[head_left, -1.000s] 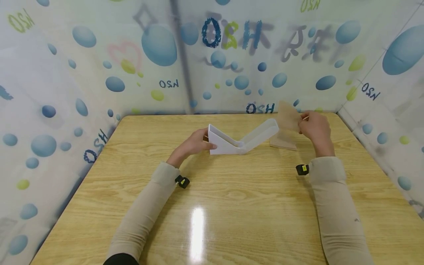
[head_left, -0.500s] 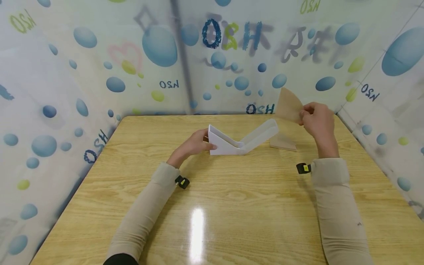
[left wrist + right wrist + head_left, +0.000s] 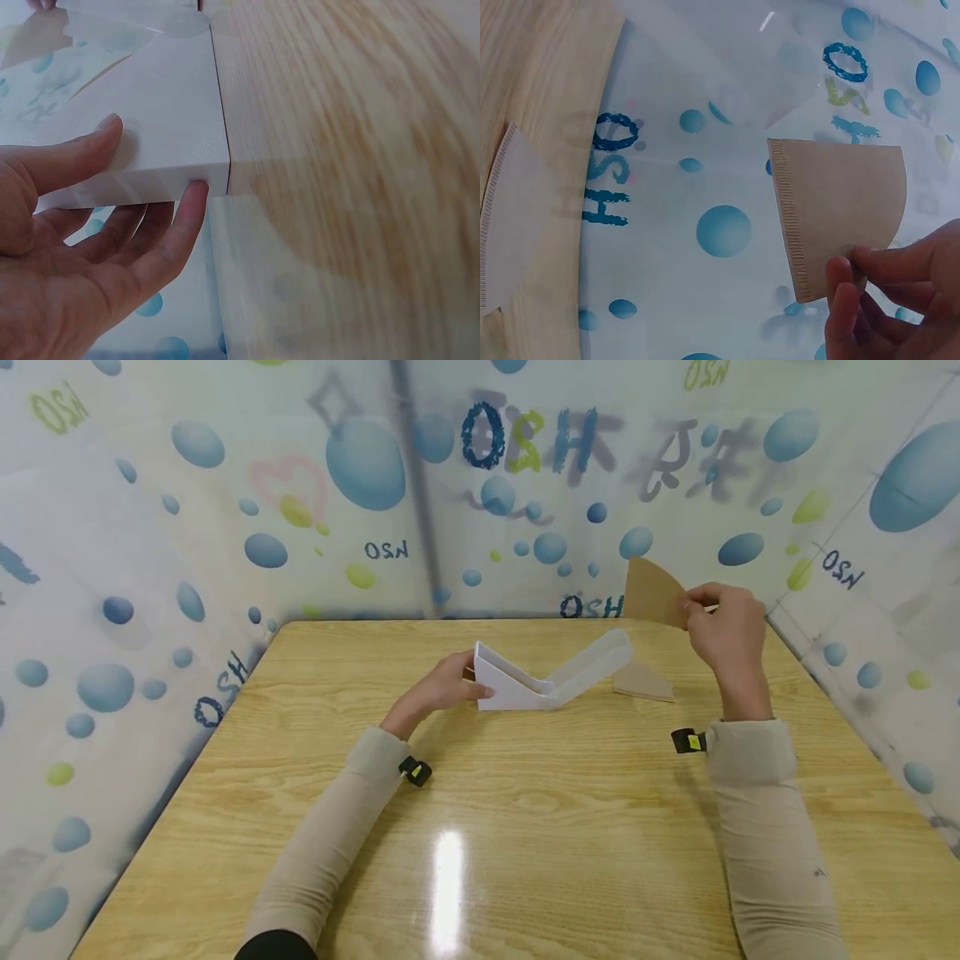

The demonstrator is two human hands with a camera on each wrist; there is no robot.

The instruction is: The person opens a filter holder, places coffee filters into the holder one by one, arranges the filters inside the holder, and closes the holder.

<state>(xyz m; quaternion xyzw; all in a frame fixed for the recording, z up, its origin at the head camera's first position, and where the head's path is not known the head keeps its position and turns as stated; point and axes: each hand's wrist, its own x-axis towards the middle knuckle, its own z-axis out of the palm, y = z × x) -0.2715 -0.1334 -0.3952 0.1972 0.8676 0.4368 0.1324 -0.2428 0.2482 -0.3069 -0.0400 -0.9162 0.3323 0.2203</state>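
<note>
A white coffee filter box stands on the table with its translucent lid swung open to the right. My left hand grips the box's left end; the left wrist view shows the thumb on the side wall and fingers against the end face. Raised above the table's back right, a brown paper coffee filter is pinched by my right hand between thumb and fingers. Its crimped seam shows in the right wrist view. More brown filters lie on the table just right of the lid.
The wooden table meets a patterned wall covering along its back edge. Glare from a light falls on the table's near part. A wrist camera sits beside the right cuff.
My right hand has lifted the coffee filter up and slightly to the right, away from the filters on the table. The left hand and the box have stayed in place.
</note>
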